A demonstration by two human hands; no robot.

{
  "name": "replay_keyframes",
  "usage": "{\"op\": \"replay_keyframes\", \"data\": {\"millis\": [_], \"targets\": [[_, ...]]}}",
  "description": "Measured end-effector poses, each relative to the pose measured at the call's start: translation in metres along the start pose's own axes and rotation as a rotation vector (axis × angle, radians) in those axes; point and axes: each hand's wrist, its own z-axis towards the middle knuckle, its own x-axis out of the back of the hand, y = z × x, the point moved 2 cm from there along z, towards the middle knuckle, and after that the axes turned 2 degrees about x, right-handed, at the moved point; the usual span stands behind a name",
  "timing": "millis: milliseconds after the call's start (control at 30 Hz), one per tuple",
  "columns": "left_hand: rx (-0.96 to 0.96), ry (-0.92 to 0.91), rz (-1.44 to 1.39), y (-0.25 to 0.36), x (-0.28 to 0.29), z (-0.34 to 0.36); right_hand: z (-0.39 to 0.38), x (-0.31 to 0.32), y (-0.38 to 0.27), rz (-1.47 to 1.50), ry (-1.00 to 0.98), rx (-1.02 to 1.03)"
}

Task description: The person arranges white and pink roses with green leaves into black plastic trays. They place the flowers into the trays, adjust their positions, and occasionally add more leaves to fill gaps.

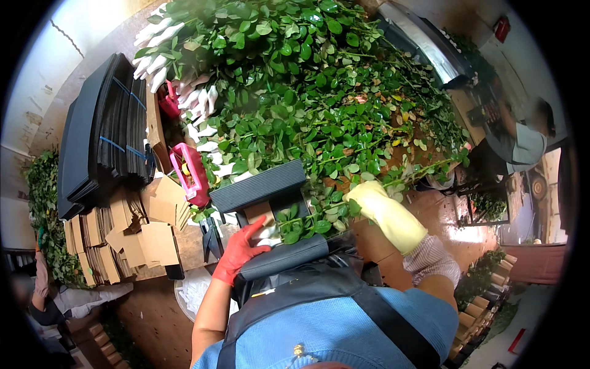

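My left hand (241,251), in a red rubber glove, has its thumb and fingers apart. It touches white-sleeved flower heads (265,236) lying by a brown cardboard piece (257,213) in a black corrugated wrapper (261,186). The wrapper's near flap (284,255) lies against my apron. My right hand (382,212), in a pale yellow glove with a checked cuff, is closed around leafy flower stems (319,222) to the right of the wrapper. Leaves and the glove itself hide its fingertips. The stems run on past this hand toward the right.
A large heap of leafy stems (276,92) covers the table. At left are black corrugated sheets (92,135), cardboard pieces (161,243), a pink tape dispenser (192,176) and black-handled scissors (212,240). A white-filled bin (192,292) stands below. Co-workers (528,144) (43,289) are on both sides.
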Motion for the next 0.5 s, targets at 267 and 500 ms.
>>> {"op": "replay_keyframes", "data": {"millis": [267,500], "targets": [[-0.042,-0.071,0.122,0.010,0.005,0.003,0.030,0.108,-0.022,-0.186,0.324,0.173],[-0.144,0.035,0.248,0.001,-0.004,0.017,0.111,0.157,-0.042,0.694,0.571,0.055]]}}
